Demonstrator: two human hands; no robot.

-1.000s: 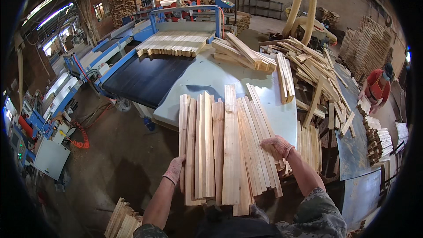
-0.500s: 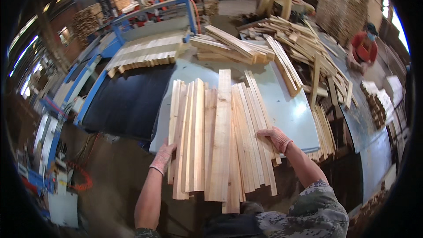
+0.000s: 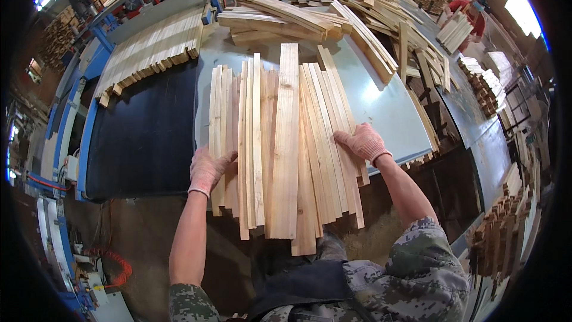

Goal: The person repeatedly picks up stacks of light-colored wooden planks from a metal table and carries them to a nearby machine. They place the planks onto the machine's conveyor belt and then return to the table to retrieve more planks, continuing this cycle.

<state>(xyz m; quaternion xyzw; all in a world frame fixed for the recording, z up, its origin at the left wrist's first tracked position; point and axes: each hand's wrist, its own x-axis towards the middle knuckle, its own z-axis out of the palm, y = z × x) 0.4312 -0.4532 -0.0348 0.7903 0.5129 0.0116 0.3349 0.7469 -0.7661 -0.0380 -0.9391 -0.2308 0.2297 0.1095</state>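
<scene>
A loose bundle of pale wooden strips (image 3: 285, 143) lies lengthwise before me on the light grey tabletop (image 3: 384, 113), its near ends sticking out past the front edge. One broader strip rests on top in the middle. My left hand (image 3: 208, 170), in a pinkish knitted glove, grips the bundle's left side with its thumb over the strips. On the opposite side my right hand (image 3: 362, 143), gloved alike, presses in with its thumb on top. The fingers of both hands are partly hidden at the bundle's sides.
To the left, a row of wooden strips (image 3: 152, 42) sits by a black conveyor belt (image 3: 143, 125) with a blue frame (image 3: 89, 137). Stacked strips (image 3: 280, 18) lie at the table's back, and a jumbled wood pile (image 3: 381, 6) behind. A person in red (image 3: 471, 18) handles strips at far right.
My view has shifted, so the table sits differently in it. Both hands remain at the bundle's sides, and some left-hand strips have spread or shifted. The person in red now has strips in front.
</scene>
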